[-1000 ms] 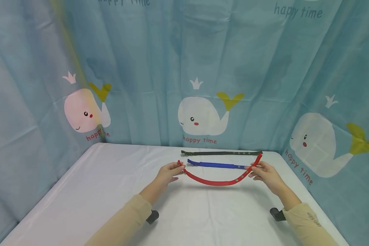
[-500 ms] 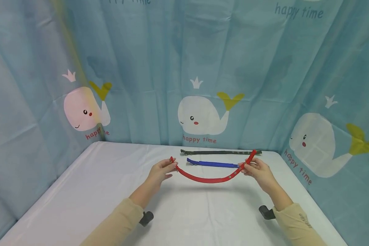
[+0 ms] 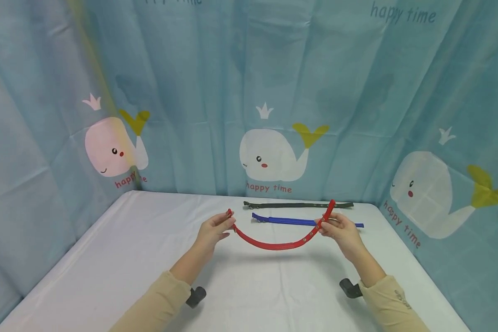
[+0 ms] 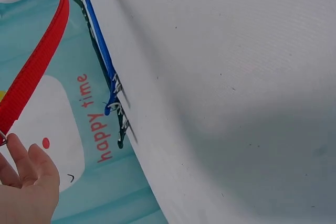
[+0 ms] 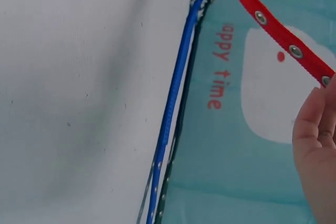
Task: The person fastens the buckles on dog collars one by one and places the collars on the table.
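A red collar (image 3: 274, 246) with metal eyelets sags in a curve above the table between both hands. My left hand (image 3: 210, 232) pinches its buckle end; in the left wrist view some metal hardware shows beside the fingertips (image 4: 14, 142). My right hand (image 3: 341, 232) pinches the eyelet end, whose tip sticks up past the fingers. Eyelets (image 5: 295, 51) run along the strap in the right wrist view. Behind it on the table lies a blue collar (image 3: 288, 221), partly covered by the right hand and red strap. Farther back is a black collar (image 3: 290, 205).
The white table (image 3: 120, 258) meets a blue curtain (image 3: 191, 152) printed with whales at its back and sides. Black wrist camera mounts (image 3: 197, 297) stick out by both sleeves. The blue and black collars lie roughly parallel near the back edge.
Both hands have moved left with the red collar, the right hand somewhat farther, so the hands are slightly closer together. The blue collar's right tip now shows beyond the right hand.
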Demonstrator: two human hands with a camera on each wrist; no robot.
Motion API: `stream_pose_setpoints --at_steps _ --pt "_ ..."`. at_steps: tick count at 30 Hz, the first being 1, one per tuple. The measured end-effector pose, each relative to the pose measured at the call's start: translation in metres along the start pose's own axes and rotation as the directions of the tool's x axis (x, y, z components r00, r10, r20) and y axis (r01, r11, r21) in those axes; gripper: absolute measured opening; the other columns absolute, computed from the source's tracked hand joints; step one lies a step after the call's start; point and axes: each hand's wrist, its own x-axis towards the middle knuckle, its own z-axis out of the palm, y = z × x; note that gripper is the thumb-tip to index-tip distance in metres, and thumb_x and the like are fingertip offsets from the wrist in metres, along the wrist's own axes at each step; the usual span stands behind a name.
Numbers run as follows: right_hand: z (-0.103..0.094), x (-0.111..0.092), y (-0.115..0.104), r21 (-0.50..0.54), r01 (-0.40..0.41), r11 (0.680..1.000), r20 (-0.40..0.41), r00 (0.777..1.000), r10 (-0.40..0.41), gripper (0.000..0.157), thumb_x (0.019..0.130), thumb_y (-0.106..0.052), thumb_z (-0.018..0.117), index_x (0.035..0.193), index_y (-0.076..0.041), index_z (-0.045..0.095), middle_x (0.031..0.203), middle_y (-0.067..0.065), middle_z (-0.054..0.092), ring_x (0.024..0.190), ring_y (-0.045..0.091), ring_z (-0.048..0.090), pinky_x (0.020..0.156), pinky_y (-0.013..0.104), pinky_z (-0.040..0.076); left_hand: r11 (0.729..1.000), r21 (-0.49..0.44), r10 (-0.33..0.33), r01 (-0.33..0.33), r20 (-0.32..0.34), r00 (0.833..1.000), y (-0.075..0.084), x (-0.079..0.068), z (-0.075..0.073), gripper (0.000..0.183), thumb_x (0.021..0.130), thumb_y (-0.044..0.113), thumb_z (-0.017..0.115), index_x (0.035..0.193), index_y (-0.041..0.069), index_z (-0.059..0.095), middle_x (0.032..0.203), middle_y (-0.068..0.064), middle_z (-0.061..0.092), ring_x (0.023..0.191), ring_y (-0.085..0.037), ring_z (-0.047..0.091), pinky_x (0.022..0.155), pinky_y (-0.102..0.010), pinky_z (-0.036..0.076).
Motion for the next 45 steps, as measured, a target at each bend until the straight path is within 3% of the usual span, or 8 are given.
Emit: stream_pose_setpoints --at_steps 8,16,21,26,30,37,45 --pt "0.012 -0.005 -0.006 -0.092 0.04 0.995 -0.011 0.999 -0.041 0.047 0.095 -0.023 0.064 0.133 0.002 0.052 0.117 0.018 0.067 0.092 0.012 0.064 0.084 0.03 0.05 1.0 -0.014 0.025 -0.025 -0.016 1.0 0.004 -0.007 -0.003 0.039 0.094 0.019 0.066 0.127 -0.002 0.06 0.107 -0.009 0.069 0.093 -0.015 0.065 0.098 -0.047 0.046" --pt "0.019 -0.008 -0.009 -0.086 0.068 0.994 -0.013 0.998 -0.069 0.045 0.095 -0.02 0.064 0.132 0.004 0.055 0.11 0.014 0.07 0.094 0.008 0.063 0.085 0.03 0.05 0.998 -0.037 0.046 -0.046 -0.002 0.999 0.008 -0.008 -0.002 0.042 0.094 0.02 0.066 0.129 -0.002 0.058 0.096 0.0 0.069 0.084 -0.01 0.064 0.091 -0.038 0.051" --pt "0.028 -0.009 -0.01 -0.064 0.047 0.997 -0.045 0.998 -0.05 0.042 0.096 -0.02 0.063 0.131 0.003 0.058 0.11 0.012 0.07 0.099 0.013 0.064 0.085 0.027 0.05 0.998 0.001 0.055 -0.055 0.005 0.998 0.009 -0.01 -0.001 0.04 0.095 0.02 0.064 0.128 -0.002 0.059 0.096 -0.002 0.069 0.086 -0.012 0.063 0.089 -0.037 0.052" --pt "0.035 -0.007 -0.01 -0.034 0.035 0.999 -0.092 0.995 -0.038 0.044 0.095 -0.016 0.064 0.136 -0.002 0.054 0.111 0.01 0.07 0.098 0.008 0.065 0.085 0.025 0.051 0.996 0.033 0.085 -0.085 0.003 0.996 0.013 -0.012 0.001 0.04 0.097 0.021 0.062 0.128 -0.003 0.059 0.098 -0.008 0.068 0.086 -0.013 0.062 0.092 -0.041 0.05" --pt "0.039 -0.006 -0.011 -0.019 0.035 0.999 -0.107 0.994 -0.037 0.044 0.095 -0.013 0.063 0.137 -0.004 0.053 0.111 0.01 0.069 0.093 0.004 0.065 0.084 0.027 0.051 0.995 0.037 0.092 -0.092 0.001 0.996 0.015 -0.012 0.003 0.04 0.097 0.021 0.061 0.129 -0.003 0.058 0.095 -0.004 0.066 0.085 -0.012 0.06 0.091 -0.04 0.05" --pt "0.046 -0.009 -0.016 -0.046 0.053 0.998 -0.073 0.996 -0.056 0.041 0.094 -0.013 0.065 0.132 0.001 0.057 0.114 0.017 0.068 0.095 0.011 0.064 0.086 0.029 0.051 0.994 0.054 0.092 -0.091 -0.015 0.996 0.016 -0.012 0.005 0.041 0.097 0.023 0.061 0.132 0.001 0.059 0.094 -0.004 0.06 0.086 -0.017 0.059 0.084 -0.03 0.051" --pt "0.052 -0.013 -0.022 -0.092 0.099 0.991 -0.043 0.994 -0.104 0.04 0.093 -0.012 0.066 0.131 0.0 0.059 0.117 0.019 0.065 0.098 0.016 0.063 0.085 0.023 0.05 0.987 0.103 0.126 -0.122 -0.031 0.992 0.012 -0.009 0.006 0.04 0.096 0.028 0.063 0.13 0.006 0.062 0.105 -0.008 0.062 0.092 -0.024 0.06 0.088 -0.032 0.051"
